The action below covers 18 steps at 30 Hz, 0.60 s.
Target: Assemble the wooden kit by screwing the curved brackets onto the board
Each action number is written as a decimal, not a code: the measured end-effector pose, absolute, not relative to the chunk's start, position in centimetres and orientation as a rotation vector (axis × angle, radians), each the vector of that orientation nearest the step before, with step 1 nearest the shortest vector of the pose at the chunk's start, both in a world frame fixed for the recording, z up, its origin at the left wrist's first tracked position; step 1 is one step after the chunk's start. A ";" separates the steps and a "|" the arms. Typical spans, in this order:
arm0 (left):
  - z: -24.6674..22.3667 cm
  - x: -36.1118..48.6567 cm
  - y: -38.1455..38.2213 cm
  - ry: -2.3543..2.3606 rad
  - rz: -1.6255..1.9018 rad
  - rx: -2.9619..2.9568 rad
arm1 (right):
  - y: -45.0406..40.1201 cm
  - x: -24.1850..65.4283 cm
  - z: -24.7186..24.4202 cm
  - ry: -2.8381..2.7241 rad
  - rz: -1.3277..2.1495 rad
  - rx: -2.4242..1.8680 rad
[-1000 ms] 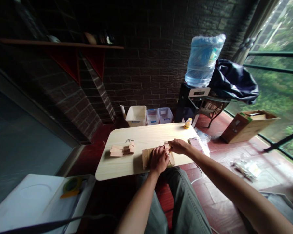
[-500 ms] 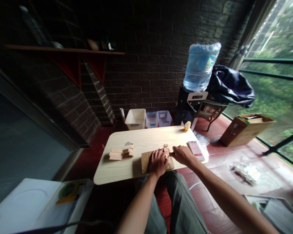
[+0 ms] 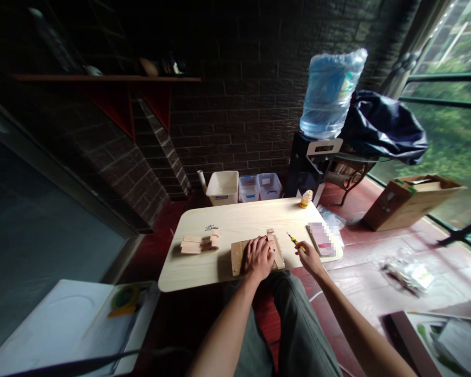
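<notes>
On the near part of the light wooden table (image 3: 243, 215), a box-like wooden block (image 3: 237, 257) lies under my left hand (image 3: 259, 256). The fingers of that hand drape over its top towards the far edge and hold it down. Beside the thumb, a pale wooden piece (image 3: 277, 256) with a small dark hole rests across the block's right end. My right hand (image 3: 308, 257) is closed around a yellow-and-black screwdriver (image 3: 297, 242). Its thin tip points up and left, above the table and apart from the wood.
Joined pale wooden pieces (image 3: 200, 244) lie at the left, with small dark parts (image 3: 211, 228) behind them. A yellow-capped bottle (image 3: 306, 199) stands at the far right corner. A phone (image 3: 321, 240) lies at the right edge. Plastic bins (image 3: 223, 188) stand behind the table.
My right hand has drawn back to the right, away from the wooden piece, bringing the screwdriver into clear view. My left hand stays on the block. The view has shifted slightly.
</notes>
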State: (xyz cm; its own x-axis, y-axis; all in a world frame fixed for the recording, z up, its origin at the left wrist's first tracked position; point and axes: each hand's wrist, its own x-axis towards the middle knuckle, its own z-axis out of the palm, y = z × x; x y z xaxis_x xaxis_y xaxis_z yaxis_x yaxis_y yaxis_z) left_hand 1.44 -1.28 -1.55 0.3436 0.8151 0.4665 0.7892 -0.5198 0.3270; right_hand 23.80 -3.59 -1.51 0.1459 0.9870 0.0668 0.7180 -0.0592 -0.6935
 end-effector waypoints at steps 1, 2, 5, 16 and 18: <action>-1.5 1.5 -1.3 1.520 0.915 2.544 | -3.1 23.7 -2.2 -1.711 0.500 -1.877; -1.5 1.5 -1.3 1.525 0.908 2.547 | -2.7 23.6 -2.7 -1.779 0.443 -1.902; -1.4 1.6 -1.3 1.538 0.880 2.551 | -1.6 23.2 -3.8 -1.920 0.321 -1.968; -1.0 2.1 -1.2 1.565 0.798 2.532 | -2.0 23.7 -8.5 -2.099 -0.014 -2.109; -0.8 2.2 -1.3 1.573 0.789 2.529 | -2.2 24.1 -9.1 -2.093 -0.020 -2.070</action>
State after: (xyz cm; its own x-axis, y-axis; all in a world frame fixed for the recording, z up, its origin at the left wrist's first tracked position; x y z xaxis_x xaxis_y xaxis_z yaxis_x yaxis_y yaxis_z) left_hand 2.17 -1.28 -0.83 0.3480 0.8529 0.3892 0.8220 -0.4771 0.3108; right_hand 24.12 -2.22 -9.13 -0.0015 0.9888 0.1491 0.9915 0.0209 -0.1287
